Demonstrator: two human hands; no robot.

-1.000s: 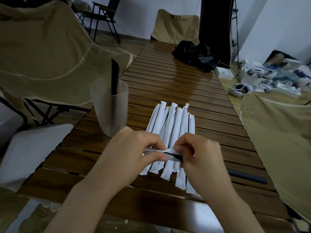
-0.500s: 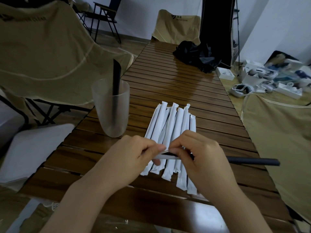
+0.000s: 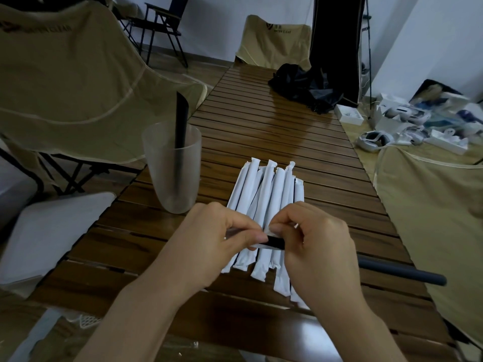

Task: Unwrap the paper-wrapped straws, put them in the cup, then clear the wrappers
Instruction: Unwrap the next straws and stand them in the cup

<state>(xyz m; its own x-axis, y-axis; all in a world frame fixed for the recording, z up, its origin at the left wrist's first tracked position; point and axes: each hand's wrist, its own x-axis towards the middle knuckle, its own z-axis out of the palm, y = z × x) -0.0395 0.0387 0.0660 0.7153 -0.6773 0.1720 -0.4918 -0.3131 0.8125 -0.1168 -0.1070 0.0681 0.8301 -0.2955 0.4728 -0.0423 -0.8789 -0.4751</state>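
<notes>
A slatted wooden counter point(image 3: 261, 121) is running away from the person, and tan folding chairs point(image 3: 65, 82) are standing off its left side and far end. A dark bundle of cloth point(image 3: 305, 87) is lying near the far right corner. A frosted cup point(image 3: 172, 168) is standing by the left edge, with one black straw point(image 3: 181, 121) leaning upright inside it. Just right of the cup, a pile of wrapped straws point(image 3: 264, 205) is lying side by side toward the near edge of the counter, their near ends passing under the hands.

The left hand point(image 3: 209, 246) and the right hand point(image 3: 318, 246) are meeting above that pile. Between them a straw point(image 3: 275, 242) is lying crosswise, its bare black middle showing in the gap between the two thumbs and its long bare end sticking out past the right hand toward the right edge. The left fingers point(image 3: 251, 233) are curling in and pinching the torn white wrapper point(image 3: 271, 232) at the straw's left end. The right fingers point(image 3: 283, 223) are pinching the wrapper's edge and the straw from the other side, thumb tips almost touching.
</notes>
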